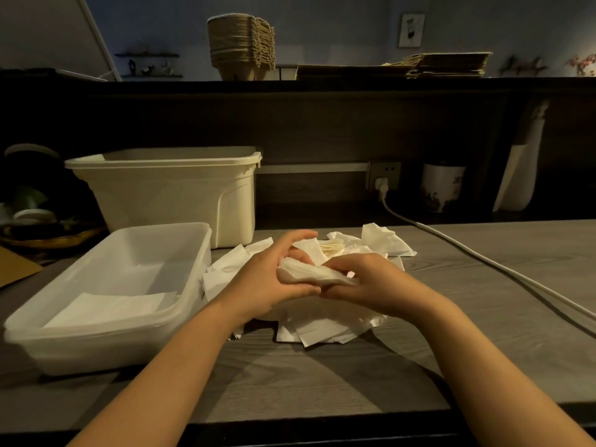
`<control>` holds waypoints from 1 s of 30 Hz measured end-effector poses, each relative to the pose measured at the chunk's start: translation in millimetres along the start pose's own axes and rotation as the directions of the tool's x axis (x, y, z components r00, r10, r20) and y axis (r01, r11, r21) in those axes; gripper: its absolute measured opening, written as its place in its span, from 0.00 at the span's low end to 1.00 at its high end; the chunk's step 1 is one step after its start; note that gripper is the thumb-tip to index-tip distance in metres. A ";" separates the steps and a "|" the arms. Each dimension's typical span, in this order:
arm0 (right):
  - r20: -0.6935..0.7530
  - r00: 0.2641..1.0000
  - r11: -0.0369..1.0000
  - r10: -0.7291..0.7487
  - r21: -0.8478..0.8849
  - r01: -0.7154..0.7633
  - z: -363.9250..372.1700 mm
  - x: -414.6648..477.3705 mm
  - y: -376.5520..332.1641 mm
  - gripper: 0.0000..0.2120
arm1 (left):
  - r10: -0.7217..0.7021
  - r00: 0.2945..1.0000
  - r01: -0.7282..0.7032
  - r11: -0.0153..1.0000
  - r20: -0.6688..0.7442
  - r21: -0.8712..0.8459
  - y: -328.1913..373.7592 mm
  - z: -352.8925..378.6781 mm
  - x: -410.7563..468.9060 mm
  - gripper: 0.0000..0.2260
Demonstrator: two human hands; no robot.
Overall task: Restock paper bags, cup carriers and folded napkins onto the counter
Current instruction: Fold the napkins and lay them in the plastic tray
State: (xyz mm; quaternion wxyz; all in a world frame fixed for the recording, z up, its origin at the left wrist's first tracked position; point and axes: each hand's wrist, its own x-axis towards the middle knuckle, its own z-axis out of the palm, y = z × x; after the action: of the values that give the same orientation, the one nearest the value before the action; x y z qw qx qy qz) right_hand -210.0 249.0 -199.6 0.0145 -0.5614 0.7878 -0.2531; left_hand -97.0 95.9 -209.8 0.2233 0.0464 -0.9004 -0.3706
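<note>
Both my hands meet over a loose pile of white napkins [322, 327] on the grey table. My left hand [271, 279] and my right hand [374, 282] each grip one end of a white napkin [309, 273], held just above the pile. A shallow translucent tray [106, 337] at the left holds a flat folded napkin [109, 308]. On the upper counter stands a stack of brown cup carriers [242, 48], and beside it lie flat paper bags [448, 64].
A tall cream bin [167, 191] stands behind the tray. A white power cable [477, 256] runs from a wall socket across the table's right side. A white patterned cup [442, 187] sits by the back wall. Dark items crowd the far left.
</note>
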 end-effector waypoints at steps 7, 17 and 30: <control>-0.101 0.993 0.997 0.056 -0.048 -0.061 -0.9 2.5 3.5 0.08 | 0.002 1.000 -0.003 1.000 -0.029 -0.029 3.3 -2.2 -0.7 0.12; -0.197 0.961 0.981 0.194 0.028 -0.192 0.4 3.9 9.6 0.10 | -0.151 0.965 0.103 0.971 -0.216 -0.218 2.5 -6.5 2.5 0.08; -0.178 0.956 0.711 0.235 0.702 -0.043 -9.4 1.7 0.9 0.04 | -0.340 0.939 0.175 0.584 -0.043 -0.793 10.3 -2.4 1.7 0.14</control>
State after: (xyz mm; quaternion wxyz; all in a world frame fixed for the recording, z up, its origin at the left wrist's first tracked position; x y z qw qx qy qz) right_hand -214.4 251.4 -191.3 0.1407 -0.4166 0.6717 -0.5963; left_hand -96.7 101.5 -200.6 0.2498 0.1110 -0.6082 -0.7452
